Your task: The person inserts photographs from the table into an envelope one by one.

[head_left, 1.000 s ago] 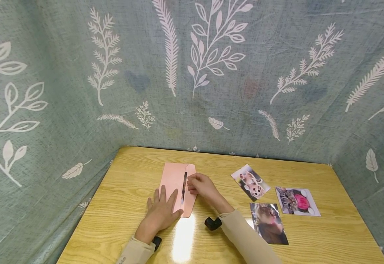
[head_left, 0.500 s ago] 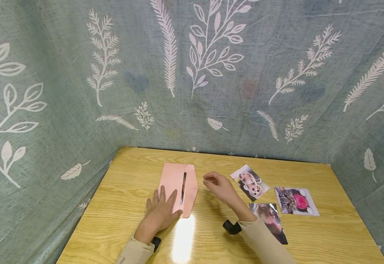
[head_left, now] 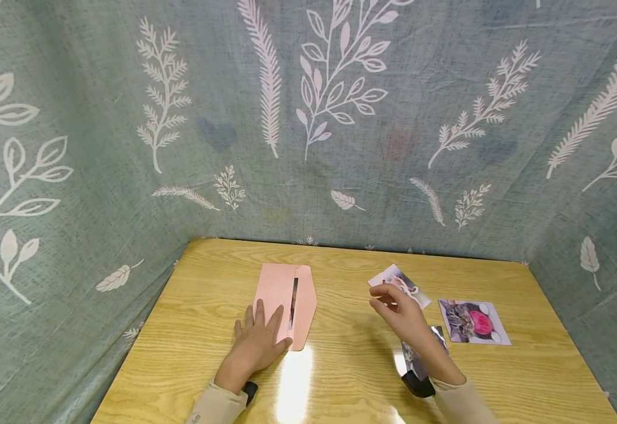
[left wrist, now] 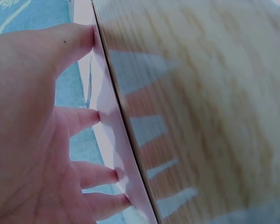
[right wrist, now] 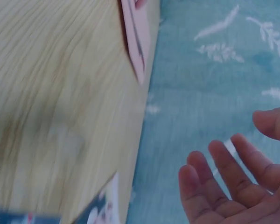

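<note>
A pink envelope lies on the wooden table with its flap spread to the right. A dark picture strip shows in the envelope's slot. My left hand rests on the envelope with fingers spread; in the left wrist view the fingertips press on its surface. My right hand is over the photos at the right, loosely curled and holding nothing. It partly covers a photo of a pink-white kitten and a darker photo. A cat photo lies just right of it.
The wooden table reaches back to a grey-green curtain with white leaf prints, which also hangs along both sides. A bright glare patch lies on the front of the table. Dark wrist cameras sit at both sleeves.
My right hand has left the envelope's flap and moved right to the photos, its fingers holding nothing. The left hand has stayed on the envelope.
</note>
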The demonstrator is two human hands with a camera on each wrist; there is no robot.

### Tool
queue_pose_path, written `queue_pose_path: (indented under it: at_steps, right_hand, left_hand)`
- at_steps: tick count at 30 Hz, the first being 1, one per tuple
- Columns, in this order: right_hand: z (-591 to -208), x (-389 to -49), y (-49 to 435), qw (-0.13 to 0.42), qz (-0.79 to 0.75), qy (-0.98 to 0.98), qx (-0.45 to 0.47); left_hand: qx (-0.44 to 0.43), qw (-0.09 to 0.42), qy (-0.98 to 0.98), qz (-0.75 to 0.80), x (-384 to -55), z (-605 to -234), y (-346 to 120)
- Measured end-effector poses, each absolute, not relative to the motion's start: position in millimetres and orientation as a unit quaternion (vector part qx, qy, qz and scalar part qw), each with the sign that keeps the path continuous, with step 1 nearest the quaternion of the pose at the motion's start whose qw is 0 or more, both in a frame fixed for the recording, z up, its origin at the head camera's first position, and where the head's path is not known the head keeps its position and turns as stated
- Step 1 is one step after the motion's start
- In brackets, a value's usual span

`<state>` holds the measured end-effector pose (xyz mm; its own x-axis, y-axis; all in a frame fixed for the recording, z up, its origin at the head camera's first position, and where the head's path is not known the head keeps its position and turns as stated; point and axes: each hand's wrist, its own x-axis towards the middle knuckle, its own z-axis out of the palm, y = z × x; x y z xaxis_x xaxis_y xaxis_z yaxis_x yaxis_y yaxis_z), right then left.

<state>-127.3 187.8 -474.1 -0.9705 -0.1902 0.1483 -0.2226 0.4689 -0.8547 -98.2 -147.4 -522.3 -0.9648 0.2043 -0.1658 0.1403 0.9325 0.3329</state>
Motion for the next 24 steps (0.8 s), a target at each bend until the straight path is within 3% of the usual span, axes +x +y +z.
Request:
queue_pose_path:
  at_steps: [13,24]
  right_hand:
    - [-493,-107,252,0.107,0.431,-0.890,0.105]
    - [-511,-97,289,0.100,0.350,-0.925,0.105]
  left_hand:
    - [0.087,0.094,0.979,0.156,-97,-523,-147]
    - [0.086,0.097,0.979,0.158,-97,-525,-148]
